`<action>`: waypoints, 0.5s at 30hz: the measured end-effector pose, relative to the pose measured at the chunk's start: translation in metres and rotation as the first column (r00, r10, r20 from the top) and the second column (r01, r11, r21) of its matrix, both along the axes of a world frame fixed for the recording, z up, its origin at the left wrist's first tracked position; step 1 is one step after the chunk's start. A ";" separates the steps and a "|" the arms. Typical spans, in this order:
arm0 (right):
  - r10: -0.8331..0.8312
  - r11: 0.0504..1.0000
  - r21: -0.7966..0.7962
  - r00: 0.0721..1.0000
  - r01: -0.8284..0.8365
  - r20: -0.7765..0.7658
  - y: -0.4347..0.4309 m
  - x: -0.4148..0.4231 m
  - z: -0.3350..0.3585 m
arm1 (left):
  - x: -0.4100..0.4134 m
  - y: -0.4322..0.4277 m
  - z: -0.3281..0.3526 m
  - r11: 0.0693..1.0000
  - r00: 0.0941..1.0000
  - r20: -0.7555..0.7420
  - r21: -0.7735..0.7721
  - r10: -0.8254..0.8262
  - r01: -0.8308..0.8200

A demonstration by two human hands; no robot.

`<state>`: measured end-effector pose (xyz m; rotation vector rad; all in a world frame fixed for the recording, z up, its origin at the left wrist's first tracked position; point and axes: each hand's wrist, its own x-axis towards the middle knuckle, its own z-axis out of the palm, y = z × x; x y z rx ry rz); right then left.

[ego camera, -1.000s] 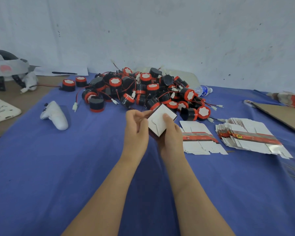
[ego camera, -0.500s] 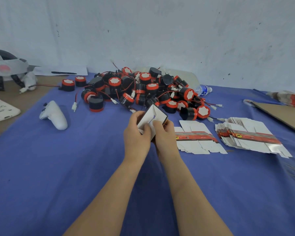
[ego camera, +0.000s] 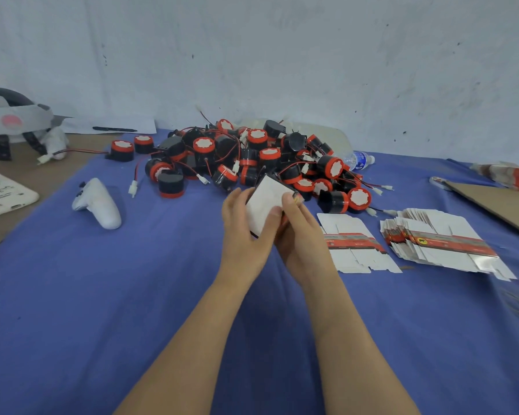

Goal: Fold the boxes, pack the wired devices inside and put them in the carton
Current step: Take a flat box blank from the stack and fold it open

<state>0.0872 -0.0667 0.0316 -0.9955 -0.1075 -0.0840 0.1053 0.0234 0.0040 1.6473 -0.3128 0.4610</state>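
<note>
**A:** What is in the hands, seen from the head camera?

**B:** A small box [ego camera: 265,202]. Its big side is plain white, and it is tipped up on one corner. A bit of red print peeks out at its right edge.

**A:** Who holds it?

**B:** Both. The left hand [ego camera: 243,235] has its fingers [ego camera: 234,205] curled round the box's left edge. The right hand [ego camera: 303,244] pinches the right side, thumb flat on the white face. The box is up off the blue-covered counter [ego camera: 102,295].

**A:** What lies past the fingers?

**B:** Just beyond them, a heap of wired devices [ego camera: 252,157]: round, black, with red rings and white tops, thin wires and white plugs. A water bottle [ego camera: 357,160] lies at the heap's far right.

**A:** And to the side?

**B:** Right of the fingers lies one flat box sheet [ego camera: 351,244], then a fanned stack of flat boxes [ego camera: 438,241], white with a red band. Well to the left of the fingers, a white controller [ego camera: 98,203] lies on the counter.

**A:** Anything in the way?

**B:** The hands hide the low part of the box.
</note>
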 end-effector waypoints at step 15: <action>0.164 -0.105 -0.993 0.986 0.059 0.041 0.034 0.005 0.002 | 0.019 0.035 -0.005 0.996 0.908 -0.414 -0.035 0.061 -0.083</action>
